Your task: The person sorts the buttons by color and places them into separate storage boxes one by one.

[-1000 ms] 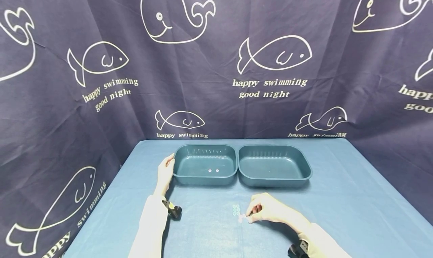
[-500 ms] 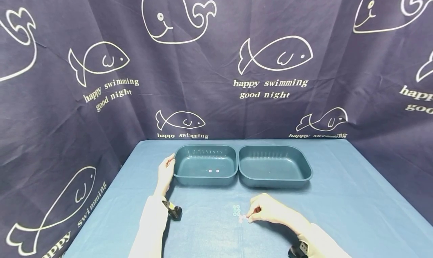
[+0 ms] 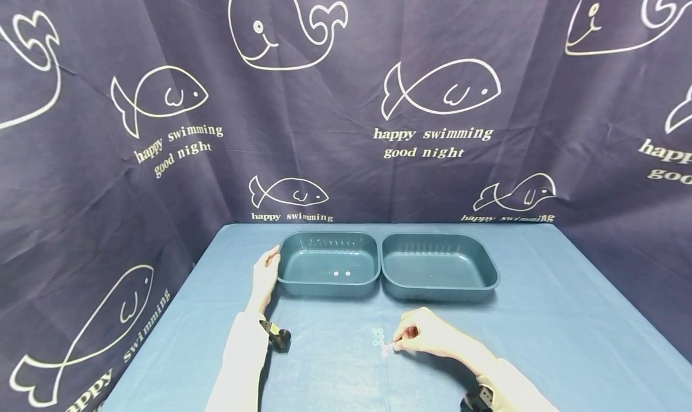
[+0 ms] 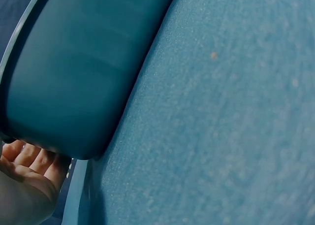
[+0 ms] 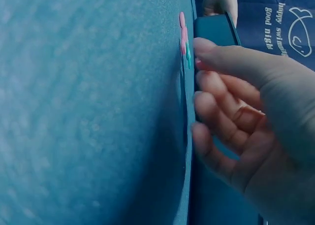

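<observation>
Several pink discs (image 3: 384, 352) lie on the tabletop (image 3: 319, 364) just left of the right hand (image 3: 424, 332), with green discs (image 3: 378, 338) slightly farther off; all are small, thin and flat. That hand pinches one pink disc (image 5: 198, 63) between thumb and index finger, its other fingers loosely bent. The left hand (image 3: 265, 275), well apart, holds the near end of a tray (image 3: 329, 289), fingers curled against it; two pale discs (image 3: 336, 273) lie inside.

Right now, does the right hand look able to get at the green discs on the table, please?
Probably yes: the green discs lie just left of the right hand in the head view, apparently uncovered. Its fingers seem to pinch a pink disc, though, which may need setting down first.
</observation>
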Demonstrator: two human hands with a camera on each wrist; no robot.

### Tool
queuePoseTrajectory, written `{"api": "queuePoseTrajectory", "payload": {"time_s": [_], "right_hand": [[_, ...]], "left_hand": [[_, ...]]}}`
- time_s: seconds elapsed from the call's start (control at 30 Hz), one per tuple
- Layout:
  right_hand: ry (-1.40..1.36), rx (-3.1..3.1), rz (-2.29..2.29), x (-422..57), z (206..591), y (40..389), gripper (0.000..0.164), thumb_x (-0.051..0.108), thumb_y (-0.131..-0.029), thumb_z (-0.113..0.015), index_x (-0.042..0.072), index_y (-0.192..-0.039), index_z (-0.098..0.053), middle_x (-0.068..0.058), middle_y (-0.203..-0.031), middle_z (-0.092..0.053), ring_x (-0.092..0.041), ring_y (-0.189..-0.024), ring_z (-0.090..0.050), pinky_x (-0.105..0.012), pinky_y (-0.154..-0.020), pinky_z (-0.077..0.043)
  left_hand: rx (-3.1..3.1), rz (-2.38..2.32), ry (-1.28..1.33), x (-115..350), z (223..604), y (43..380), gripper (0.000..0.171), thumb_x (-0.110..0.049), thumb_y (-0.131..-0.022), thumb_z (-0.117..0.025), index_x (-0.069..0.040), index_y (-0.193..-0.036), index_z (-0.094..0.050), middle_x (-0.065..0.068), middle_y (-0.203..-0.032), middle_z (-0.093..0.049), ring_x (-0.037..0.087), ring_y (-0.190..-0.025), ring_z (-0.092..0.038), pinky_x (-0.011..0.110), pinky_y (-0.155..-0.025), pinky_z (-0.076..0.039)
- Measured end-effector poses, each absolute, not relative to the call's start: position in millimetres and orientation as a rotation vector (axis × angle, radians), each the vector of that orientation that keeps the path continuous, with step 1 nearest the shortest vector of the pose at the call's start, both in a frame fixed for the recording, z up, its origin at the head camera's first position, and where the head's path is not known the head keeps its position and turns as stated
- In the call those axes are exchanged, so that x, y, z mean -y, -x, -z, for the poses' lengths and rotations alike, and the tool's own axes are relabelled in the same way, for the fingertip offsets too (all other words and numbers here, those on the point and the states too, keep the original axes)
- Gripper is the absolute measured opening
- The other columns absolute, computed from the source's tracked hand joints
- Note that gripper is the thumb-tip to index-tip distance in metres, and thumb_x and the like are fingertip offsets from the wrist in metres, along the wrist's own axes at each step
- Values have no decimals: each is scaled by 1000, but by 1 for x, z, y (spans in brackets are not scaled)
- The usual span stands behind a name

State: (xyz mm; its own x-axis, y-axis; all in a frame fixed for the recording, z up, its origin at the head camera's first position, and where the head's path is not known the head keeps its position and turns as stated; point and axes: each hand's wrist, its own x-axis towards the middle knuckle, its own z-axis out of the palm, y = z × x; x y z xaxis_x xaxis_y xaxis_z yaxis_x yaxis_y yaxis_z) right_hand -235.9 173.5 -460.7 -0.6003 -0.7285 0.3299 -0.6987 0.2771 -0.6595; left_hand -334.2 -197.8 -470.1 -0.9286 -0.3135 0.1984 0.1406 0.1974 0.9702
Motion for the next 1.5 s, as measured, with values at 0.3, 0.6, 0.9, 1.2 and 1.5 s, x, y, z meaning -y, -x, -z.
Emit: {"api": "queuePoseTrajectory", "payload": {"time_s": [0.3, 0.6, 0.9, 1.2, 1.5], "right_hand": [[1408, -2532, 1381, -172, 457, 240, 5, 13, -77, -75, 14, -81, -72, 3, -63, -58, 9, -60, -47, -12, -50, -43], [1439, -2536, 1503, -169, 444, 242, 10, 6, -74, -77, 9, -81, -71, -1, -61, -57, 2, -57, -49, -15, -48, -44], [1366, -2613, 1489, -158, 410, 230, 13, -3, -69, -76, 4, -78, -70, -5, -58, -55, -3, -54, -49, -20, -48, -45], [1333, -2634, 1502, -161, 423, 250, 11, 11, -75, -77, 16, -84, -72, 4, -62, -55, -1, -58, -50, -21, -51, -47], [1315, -2689, 1474, -155, 416, 253, 9, 12, -77, -76, 16, -83, -72, 7, -63, -53, 1, -60, -48, -20, -52, -44]], "left_hand": [[2130, 1779, -176, 200, 472, 336, 37, -6, -95, -46, 5, -131, -49, 24, -138, -47, 35, -129, -44, 44, -111, -34], [2122, 1777, -168, 200, 473, 336, 37, -6, -95, -47, 6, -130, -50, 25, -137, -48, 37, -128, -44, 44, -110, -34], [2129, 1765, -170, 199, 473, 336, 37, -7, -96, -47, 5, -130, -50, 25, -135, -49, 37, -127, -45, 45, -109, -36], [2130, 1776, -162, 198, 473, 336, 37, -7, -97, -46, 6, -132, -48, 25, -137, -47, 36, -129, -44, 43, -110, -34], [2133, 1781, -165, 194, 462, 329, 37, -4, -96, -45, 9, -131, -47, 27, -136, -47, 39, -128, -43, 46, -110, -34]]}}
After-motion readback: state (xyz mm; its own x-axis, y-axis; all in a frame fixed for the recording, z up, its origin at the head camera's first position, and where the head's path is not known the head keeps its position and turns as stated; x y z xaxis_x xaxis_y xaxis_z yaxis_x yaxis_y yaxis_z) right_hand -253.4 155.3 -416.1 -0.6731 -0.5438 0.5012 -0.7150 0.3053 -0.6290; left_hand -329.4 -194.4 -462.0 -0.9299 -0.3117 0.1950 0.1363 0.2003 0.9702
